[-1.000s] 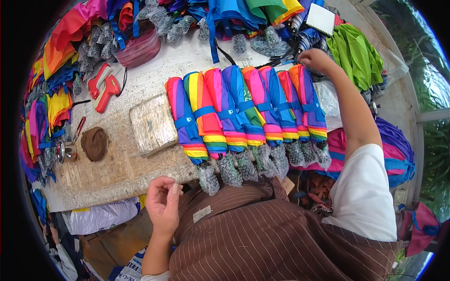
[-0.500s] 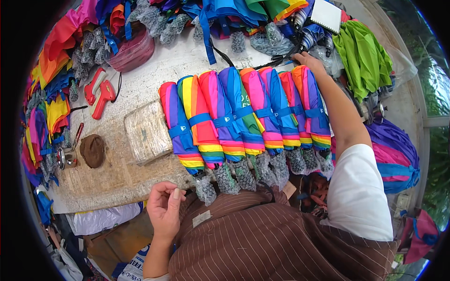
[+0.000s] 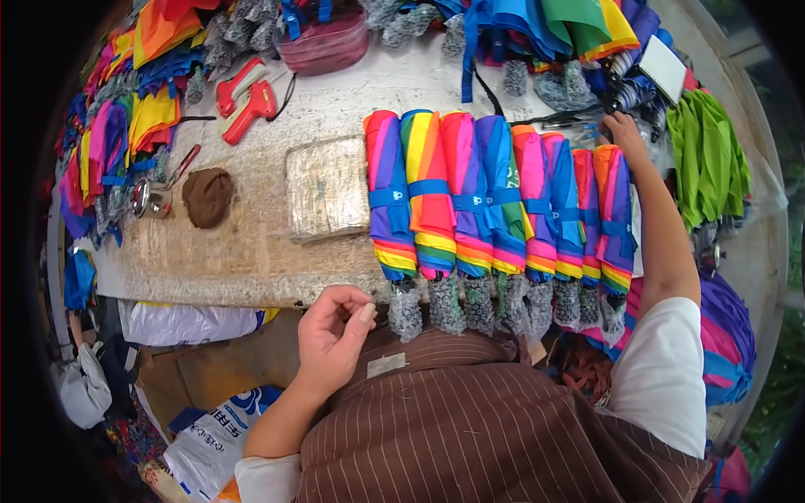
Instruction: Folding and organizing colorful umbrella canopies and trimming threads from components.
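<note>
Several folded rainbow umbrellas lie side by side at the table's front edge, each bound by a blue strap. Their handles wear clear bubbly wrap and hang over the edge. My left hand hovers left of the nearest handles, fingers curled and thumb pressed in; whatever it may pinch cannot be made out. Beyond the row's right end my right hand reaches down, fingers bent among dark cords and silver-blue umbrella parts. What its fingertips grip is hidden.
Left of the row sits a taped block. A brown cloth lump, red-handled tools and a pink pouch lie farther left. Green fabric and a white pad lie right. Bundled umbrellas crowd the left edge.
The whole view has shifted, so the table and umbrellas appear farther right. My right hand stays at the far right, its fingers now bent lower among the cords. My left hand remains curled near the handles.
</note>
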Demonstrator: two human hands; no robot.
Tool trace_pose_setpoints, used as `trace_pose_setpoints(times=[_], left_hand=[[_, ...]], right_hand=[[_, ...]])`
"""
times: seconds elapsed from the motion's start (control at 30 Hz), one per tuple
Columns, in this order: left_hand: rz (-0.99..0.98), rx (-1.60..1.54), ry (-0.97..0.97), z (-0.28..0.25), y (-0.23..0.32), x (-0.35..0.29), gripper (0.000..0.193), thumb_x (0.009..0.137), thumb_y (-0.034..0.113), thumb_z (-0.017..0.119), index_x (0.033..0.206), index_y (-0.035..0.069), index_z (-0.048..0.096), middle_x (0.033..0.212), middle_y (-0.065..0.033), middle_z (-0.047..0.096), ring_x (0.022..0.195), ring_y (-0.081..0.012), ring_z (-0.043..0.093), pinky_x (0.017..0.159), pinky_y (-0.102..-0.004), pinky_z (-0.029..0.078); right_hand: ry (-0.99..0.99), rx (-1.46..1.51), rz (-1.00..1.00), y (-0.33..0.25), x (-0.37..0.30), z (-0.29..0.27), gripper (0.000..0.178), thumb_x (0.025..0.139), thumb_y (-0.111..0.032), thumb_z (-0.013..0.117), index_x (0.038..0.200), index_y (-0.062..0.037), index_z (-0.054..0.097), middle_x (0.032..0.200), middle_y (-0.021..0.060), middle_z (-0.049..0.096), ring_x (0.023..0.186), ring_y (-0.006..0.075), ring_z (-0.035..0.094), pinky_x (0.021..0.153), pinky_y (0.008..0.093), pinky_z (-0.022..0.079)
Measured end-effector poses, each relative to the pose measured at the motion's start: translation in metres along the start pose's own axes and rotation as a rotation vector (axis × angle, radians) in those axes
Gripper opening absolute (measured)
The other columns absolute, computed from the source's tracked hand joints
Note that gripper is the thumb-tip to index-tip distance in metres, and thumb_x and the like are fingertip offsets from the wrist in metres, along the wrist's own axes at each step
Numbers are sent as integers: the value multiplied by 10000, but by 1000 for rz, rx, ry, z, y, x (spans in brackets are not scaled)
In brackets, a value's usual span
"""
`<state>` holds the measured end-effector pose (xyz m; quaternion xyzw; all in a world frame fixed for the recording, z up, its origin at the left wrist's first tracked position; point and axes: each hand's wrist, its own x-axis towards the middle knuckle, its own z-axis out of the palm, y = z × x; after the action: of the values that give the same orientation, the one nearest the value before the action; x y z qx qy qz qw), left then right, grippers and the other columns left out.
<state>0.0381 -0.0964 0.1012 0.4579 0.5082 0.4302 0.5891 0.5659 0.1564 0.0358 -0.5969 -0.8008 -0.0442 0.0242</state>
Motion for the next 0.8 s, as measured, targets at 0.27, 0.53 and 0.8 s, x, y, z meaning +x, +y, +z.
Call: trace_pose_setpoints(times=[0.27,0.53,0.8], left_hand=[[24,-37,14,-5,-2,-5,130,891,17,578,1012,3,534,842,-26,552,743,-74,527,692,-212,441],[55,-1,10,-2,8,-9,120,910,65,558,1004,3,519,802,-41,557,734,-116,544,767,-294,480],[141,-95,-30,-8,12,-12,258,941,158,534,1138,-6,503,950,-68,563,853,-154,565,837,-339,474]], right_hand=[[65,203,151,-12,-9,-31,149,789,-159,624,883,-62,562,872,139,621,857,342,598,759,417,477],[449,169,219,-22,-19,-97,167,804,-168,682,937,-79,636,850,111,658,757,230,644,697,307,496],[345,1282,117,-223,-40,-177,114,868,-142,641,889,-32,623,812,32,632,723,99,570,683,238,469]])
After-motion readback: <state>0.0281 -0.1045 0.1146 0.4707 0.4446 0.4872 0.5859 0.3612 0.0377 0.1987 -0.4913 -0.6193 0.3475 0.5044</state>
